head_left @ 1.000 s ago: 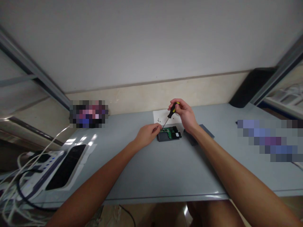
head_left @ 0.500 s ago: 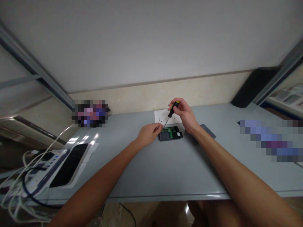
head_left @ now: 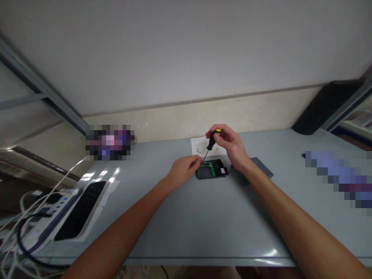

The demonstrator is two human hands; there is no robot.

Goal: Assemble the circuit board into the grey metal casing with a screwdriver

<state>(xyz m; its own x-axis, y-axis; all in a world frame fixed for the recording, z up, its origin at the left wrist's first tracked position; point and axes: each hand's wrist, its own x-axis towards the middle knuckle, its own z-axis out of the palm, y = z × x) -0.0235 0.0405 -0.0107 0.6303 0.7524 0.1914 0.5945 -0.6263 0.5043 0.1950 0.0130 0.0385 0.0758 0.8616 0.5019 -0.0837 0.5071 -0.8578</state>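
Note:
A small dark-cased device with a bare green circuit board [head_left: 213,169] lies flat on the grey table. My right hand [head_left: 231,145] is wrapped round the black-and-yellow handle of a screwdriver [head_left: 213,140]. The screwdriver tilts, its thin shaft running down to the board's upper left corner. At that same corner is my left hand [head_left: 184,169], thumb and fingers pinched together by the screwdriver's tip; what they pinch is hidden. Behind the board lies a white sheet of paper [head_left: 196,144] with several tiny dark pieces on it, probably screws. A flat dark grey panel [head_left: 257,164] lies partly under my right forearm.
On the left are a phone [head_left: 83,211], a white power strip [head_left: 59,207] and tangled cables [head_left: 20,232]. Blurred-out items stand at the back left and right. A black object [head_left: 322,106] leans at the back right corner, against the wall side of the table [head_left: 174,232].
The whole view has shifted slightly, so the board and hands appear lower and further right. The screwdriver handle looks slightly turned in my right hand. Its tip stays at the same corner.

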